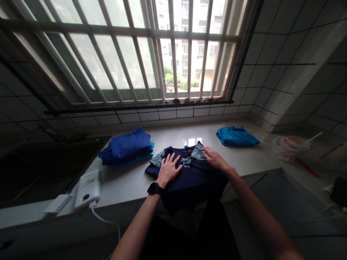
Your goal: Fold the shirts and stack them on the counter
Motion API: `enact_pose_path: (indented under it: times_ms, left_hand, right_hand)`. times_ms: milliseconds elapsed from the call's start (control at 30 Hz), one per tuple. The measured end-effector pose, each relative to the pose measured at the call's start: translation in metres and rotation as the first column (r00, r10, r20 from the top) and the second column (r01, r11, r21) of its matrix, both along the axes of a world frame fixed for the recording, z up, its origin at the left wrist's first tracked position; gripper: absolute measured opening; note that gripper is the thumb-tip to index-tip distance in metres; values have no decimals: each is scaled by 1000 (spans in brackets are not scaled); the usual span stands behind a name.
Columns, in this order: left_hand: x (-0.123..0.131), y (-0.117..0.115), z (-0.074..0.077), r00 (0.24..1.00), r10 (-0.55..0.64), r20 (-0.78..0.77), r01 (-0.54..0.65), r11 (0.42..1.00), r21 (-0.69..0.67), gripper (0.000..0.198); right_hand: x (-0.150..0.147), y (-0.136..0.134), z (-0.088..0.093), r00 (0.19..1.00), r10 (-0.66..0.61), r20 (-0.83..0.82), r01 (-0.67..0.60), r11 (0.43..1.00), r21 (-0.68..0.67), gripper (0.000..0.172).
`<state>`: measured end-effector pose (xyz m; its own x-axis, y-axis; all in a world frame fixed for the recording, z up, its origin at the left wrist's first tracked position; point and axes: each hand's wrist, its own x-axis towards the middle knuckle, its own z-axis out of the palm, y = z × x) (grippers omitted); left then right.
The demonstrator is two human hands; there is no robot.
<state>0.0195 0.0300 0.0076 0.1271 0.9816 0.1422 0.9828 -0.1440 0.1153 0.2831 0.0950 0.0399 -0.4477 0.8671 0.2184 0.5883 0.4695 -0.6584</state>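
A dark navy shirt [193, 178] with a patterned collar lies on the pale counter [127, 180], its lower part hanging over the front edge. My left hand [168, 168], with a black watch on the wrist, lies flat on the shirt's left chest, fingers spread. My right hand [214, 157] rests on the shirt beside the right collar flap, fingers stretched out and slightly curled at the tips. Neither hand holds anything.
A folded pile of blue clothes [127, 147] sits to the left, a folded teal garment [235, 136] to the right. A white power bank [87, 189] with cable lies near the front edge. A dark sink [46, 166] is at far left, a plastic bag [290, 148] at right.
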Motion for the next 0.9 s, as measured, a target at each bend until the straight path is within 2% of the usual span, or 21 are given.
enact_pose_path:
  times_ms: [100,167,233,300,367,400,467,567,667,700,733,767,833,867,900]
  left_hand:
    - [2,1,5,998,-16,59,16,1000,-3,57]
    - [-2,-1,11,990,-11,142,1,997,72,54]
    - [-13,-7,18,971,89,224,-133,973,189,47]
    - [-31,-19,23,923,274,271,-339,912,231,42]
    - [-55,-31,23,850,455,267,-505,848,161,36]
    - [-66,-36,22,820,512,255,-551,827,109,33]
    - [-86,-40,18,791,552,262,-578,816,27,27]
    - [-103,-32,16,741,491,458,-535,844,-40,12]
    - [-101,-19,26,523,401,752,-544,837,-69,26]
    - [-97,-17,32,463,345,816,-536,843,-52,29]
    - [-90,-16,38,436,274,857,-497,867,-24,32]
    - [-81,-17,44,437,195,878,-415,910,5,33]
    - [-60,-23,55,469,51,882,-155,988,26,34]
    - [-48,-26,58,490,9,872,-41,999,12,34]
    - [-37,-29,59,524,-8,851,19,1000,-3,34]
  right_hand:
    - [-21,-15,-24,934,-7,357,-29,995,95,48]
    - [-30,-21,-35,882,-36,470,-21,993,115,54]
    - [-32,-24,-41,867,-51,495,-16,991,132,56]
    - [-31,-24,-42,874,-48,484,-19,991,132,55]
    - [-29,-23,-41,883,-46,467,-19,991,132,54]
    - [-28,-23,-41,887,-44,460,-19,991,133,54]
    - [-27,-23,-41,894,-44,447,-19,991,135,54]
    - [-28,-23,-42,903,-42,428,-17,991,132,53]
    - [-28,-23,-43,911,-37,412,-19,991,131,53]
    - [-28,-23,-43,913,-37,407,-19,991,132,52]
    - [-28,-23,-43,915,-38,402,-18,991,134,52]
    - [-28,-23,-43,916,-38,399,-17,991,135,52]
    - [-27,-23,-43,917,-36,397,-20,991,135,52]
    - [-27,-23,-43,916,-34,399,-22,991,134,53]
    - [-27,-23,-43,916,-31,400,-24,991,134,53]
